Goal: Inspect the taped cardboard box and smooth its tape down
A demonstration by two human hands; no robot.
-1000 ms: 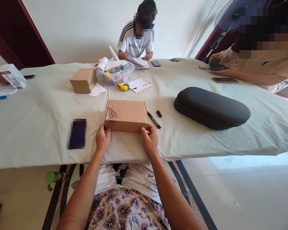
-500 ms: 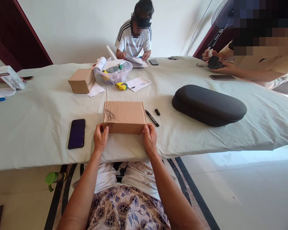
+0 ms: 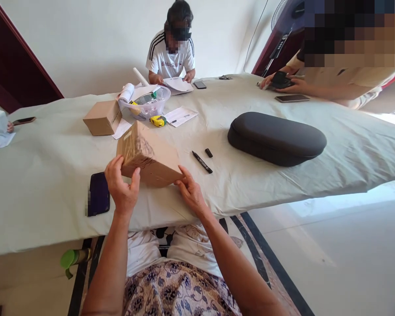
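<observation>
Left hand [image 3: 121, 186] and right hand [image 3: 191, 193] grasping a tilted cardboard box [image 3: 147, 156] between them, raised off the counter [image 3: 36, 206]. Farther out beyond the box, a clear plastic bowl [image 3: 159, 109] holding a plastic bottle [image 3: 145, 99]. Near the right hand, a black marker [image 3: 202, 162].

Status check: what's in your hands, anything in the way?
Left hand and right hand on cardboard parcel, held tilted. Phone beside left hand. Black marker right of parcel, apart. Nothing between.
</observation>
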